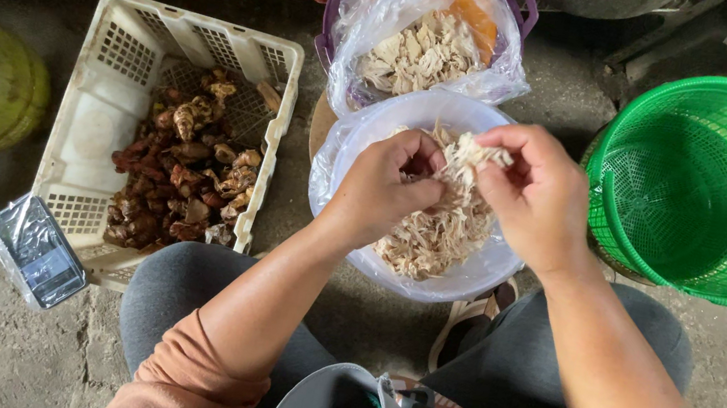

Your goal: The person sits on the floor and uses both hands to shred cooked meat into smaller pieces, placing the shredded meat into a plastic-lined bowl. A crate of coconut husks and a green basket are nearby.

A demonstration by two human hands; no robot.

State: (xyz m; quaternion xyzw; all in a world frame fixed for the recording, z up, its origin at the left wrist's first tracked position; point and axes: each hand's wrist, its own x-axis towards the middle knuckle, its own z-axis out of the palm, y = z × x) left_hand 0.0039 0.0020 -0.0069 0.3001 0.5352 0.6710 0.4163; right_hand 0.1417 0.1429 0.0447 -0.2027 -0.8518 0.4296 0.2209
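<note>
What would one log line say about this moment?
left hand: pinching pale shreds | right hand: pulling same clump | below: lined white bowl of shreds | left: white crate of brown pieces | right: green baskets

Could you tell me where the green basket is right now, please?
In the head view, the green basket sits empty on the floor at upper right, just beyond the right hand and beside the bag-lined bowl of shredded meat.

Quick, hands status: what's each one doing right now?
Left hand: closed, pinching the shredded pale meat over the white bowl.
Right hand: closed, fingers gripping the same clump of meat.
</note>
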